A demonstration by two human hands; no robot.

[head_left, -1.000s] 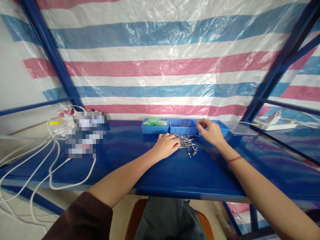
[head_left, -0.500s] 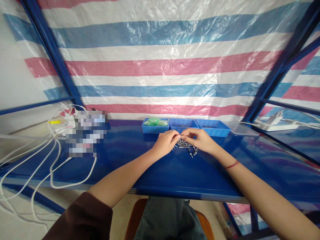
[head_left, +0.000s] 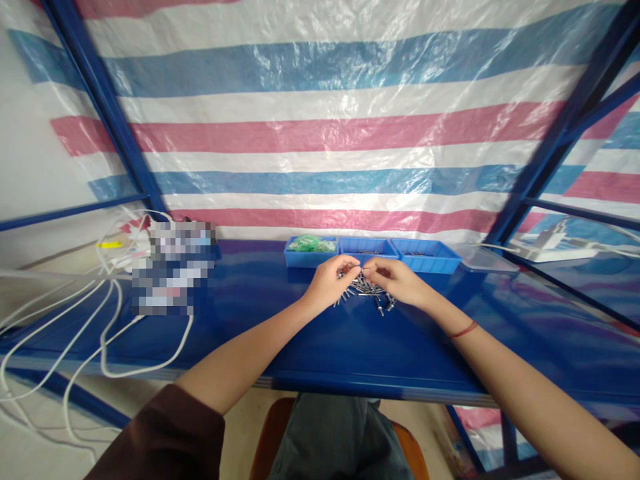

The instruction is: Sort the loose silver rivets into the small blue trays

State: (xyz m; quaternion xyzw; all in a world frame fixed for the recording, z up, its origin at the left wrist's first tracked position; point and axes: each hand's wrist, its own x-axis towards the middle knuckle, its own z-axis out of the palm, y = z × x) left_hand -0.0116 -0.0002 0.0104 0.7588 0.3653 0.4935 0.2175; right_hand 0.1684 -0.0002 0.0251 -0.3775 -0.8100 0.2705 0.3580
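My left hand [head_left: 333, 280] and my right hand [head_left: 393, 280] meet fingertip to fingertip above a pile of small, thin metal pieces [head_left: 367, 289], perhaps screws or rivets. Thumb and forefinger of each hand come together in a pinch. A tiny dark thing seems to sit between the fingertips, too small to name. Several metal pieces lie spread on the blue table [head_left: 320, 347] beneath and between the hands, two of them nearer to me. Part of the pile is hidden behind my fingers.
Three blue bins stand behind the hands: the left bin [head_left: 311, 261] holds green-and-white packets, the middle bin [head_left: 369, 247] and right bin [head_left: 434, 263] small metal parts. White cables [head_left: 107, 333] hang at left. A power strip [head_left: 555, 245] lies at right, beside a clear plastic lid [head_left: 487, 258].
The fingers of both hands have shifted slightly, and the left thumb and forefinger have opened a wider loop. More metal pieces show beside my left hand.
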